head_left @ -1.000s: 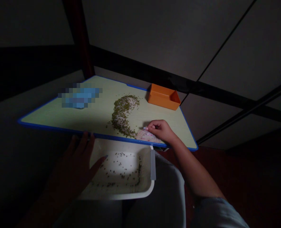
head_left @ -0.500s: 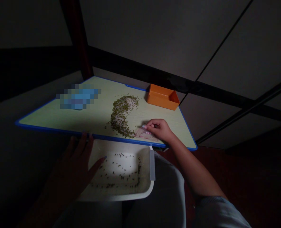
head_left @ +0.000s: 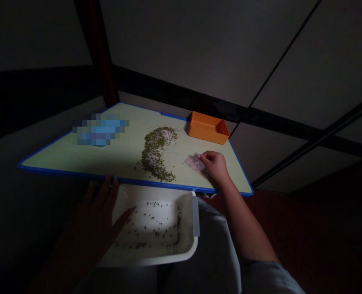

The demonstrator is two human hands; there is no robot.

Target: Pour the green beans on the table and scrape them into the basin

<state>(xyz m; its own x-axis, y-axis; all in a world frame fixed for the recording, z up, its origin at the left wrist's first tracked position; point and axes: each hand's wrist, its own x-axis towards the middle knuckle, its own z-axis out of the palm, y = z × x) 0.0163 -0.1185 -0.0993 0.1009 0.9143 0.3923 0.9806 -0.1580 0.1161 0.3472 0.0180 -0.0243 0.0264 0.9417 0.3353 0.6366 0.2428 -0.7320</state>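
My right hand (head_left: 215,166) pinches the upper edge of a thin see-through pinkish piece (head_left: 194,163) that looks like a small plastic bag, over the right part of the pale table top (head_left: 125,159). Left of it lies a curved heap of small green beans (head_left: 152,148), mixed with some whitish grains. In shadow, my left hand (head_left: 96,220) is spread at the left side of a white basin (head_left: 156,259), thumb reaching over it, fingertips near the table's front edge. Small dark-looking beans are scattered over the basin's bottom.
An orange open box (head_left: 208,132) stands at the back right corner of the table. A blurred-out blue item (head_left: 103,131) lies at the back left. The table has a raised blue edge (head_left: 168,186), and a wall with dark strips rises behind it.
My right hand has moved slightly right, and the pinkish piece has shifted right with it, away from the bean heap. My left hand stays at the basin. The view tilts a little.
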